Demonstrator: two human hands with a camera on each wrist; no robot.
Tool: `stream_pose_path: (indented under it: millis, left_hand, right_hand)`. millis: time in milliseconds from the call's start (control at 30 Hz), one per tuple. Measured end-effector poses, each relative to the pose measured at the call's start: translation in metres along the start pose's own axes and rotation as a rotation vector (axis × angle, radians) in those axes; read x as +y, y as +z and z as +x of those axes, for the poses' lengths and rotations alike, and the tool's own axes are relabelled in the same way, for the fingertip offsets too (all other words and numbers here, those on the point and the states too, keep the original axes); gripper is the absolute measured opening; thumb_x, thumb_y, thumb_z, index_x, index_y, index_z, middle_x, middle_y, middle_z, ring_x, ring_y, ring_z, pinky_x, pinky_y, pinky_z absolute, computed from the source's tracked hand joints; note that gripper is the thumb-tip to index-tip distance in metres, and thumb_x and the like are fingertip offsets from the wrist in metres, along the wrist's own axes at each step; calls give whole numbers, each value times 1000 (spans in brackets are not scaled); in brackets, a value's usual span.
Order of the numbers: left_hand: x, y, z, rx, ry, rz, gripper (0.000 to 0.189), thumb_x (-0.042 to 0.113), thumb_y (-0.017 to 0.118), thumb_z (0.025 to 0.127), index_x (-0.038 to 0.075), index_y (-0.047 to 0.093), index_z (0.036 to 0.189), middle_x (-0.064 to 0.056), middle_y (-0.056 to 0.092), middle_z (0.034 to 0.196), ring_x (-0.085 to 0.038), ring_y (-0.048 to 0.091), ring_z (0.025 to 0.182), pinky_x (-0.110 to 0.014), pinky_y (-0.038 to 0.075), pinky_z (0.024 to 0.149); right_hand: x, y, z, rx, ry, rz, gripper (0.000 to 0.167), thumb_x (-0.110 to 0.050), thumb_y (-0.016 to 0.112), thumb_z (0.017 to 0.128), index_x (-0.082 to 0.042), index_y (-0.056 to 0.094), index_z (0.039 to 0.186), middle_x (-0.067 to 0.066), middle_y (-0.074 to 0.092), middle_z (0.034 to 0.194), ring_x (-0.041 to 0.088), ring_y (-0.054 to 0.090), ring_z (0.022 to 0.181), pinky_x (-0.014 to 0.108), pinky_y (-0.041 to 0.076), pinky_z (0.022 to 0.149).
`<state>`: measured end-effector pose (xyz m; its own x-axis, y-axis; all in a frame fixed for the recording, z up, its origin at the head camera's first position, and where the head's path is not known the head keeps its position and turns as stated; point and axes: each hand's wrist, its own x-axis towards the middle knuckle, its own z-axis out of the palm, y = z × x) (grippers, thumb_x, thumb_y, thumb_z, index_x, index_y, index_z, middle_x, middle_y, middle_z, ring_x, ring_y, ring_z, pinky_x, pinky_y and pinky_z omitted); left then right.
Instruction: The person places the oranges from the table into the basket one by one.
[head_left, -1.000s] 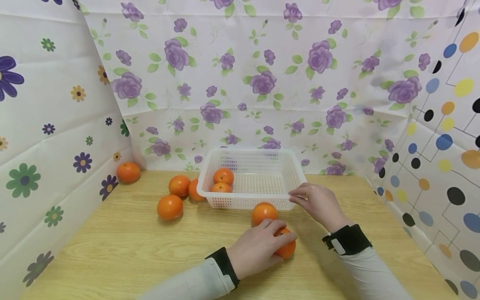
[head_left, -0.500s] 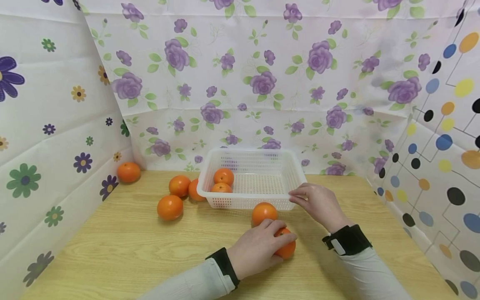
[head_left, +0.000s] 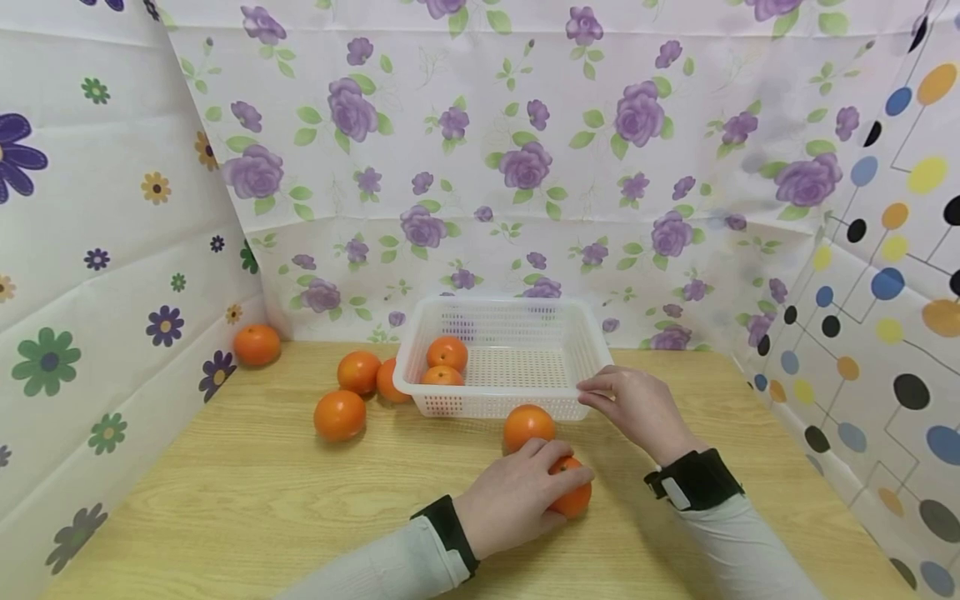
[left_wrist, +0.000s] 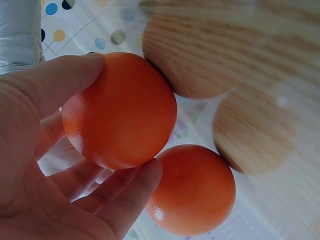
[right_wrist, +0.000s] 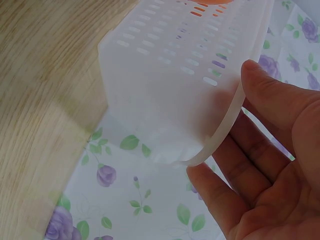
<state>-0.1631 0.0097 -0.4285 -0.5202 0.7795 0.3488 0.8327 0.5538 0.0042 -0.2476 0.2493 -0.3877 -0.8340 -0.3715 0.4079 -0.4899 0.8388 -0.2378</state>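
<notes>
My left hand (head_left: 510, 498) curls round an orange (head_left: 574, 493) on the table, thumb on one side and fingers on the other in the left wrist view. Just beyond it lies a second orange (head_left: 528, 427), close to the front of a white plastic basket (head_left: 495, 390); my left fingertips (left_wrist: 150, 172) overlap it in the left wrist view. At the basket's front right corner my right hand (head_left: 637, 408) pinches the rim, with the thumb (right_wrist: 265, 85) over its edge and the fingers beneath. Two oranges (head_left: 447, 355) sit inside the basket at its left end.
Left of the basket lie several more oranges (head_left: 341, 415), one of them right against its side. Another orange (head_left: 257, 344) rests at the table's far left corner. Flowered cloth (head_left: 480, 167) stands behind the wooden table (head_left: 225, 500), with patterned cloths at both sides.
</notes>
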Motion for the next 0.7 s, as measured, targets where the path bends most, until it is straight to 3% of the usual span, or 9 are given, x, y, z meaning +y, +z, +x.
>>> stream_pose_path:
  millis: [700]
  left_hand:
    - [1, -7, 0, 35, 17, -25, 58, 32, 95, 91, 27, 70, 144, -6, 64, 141, -21, 59, 123, -28, 58, 95]
  right_hand:
    - [-2, -2, 0, 2, 5, 4, 20, -23, 87, 98, -11, 88, 114, 5, 81, 108, 27, 76, 92, 49, 64, 81]
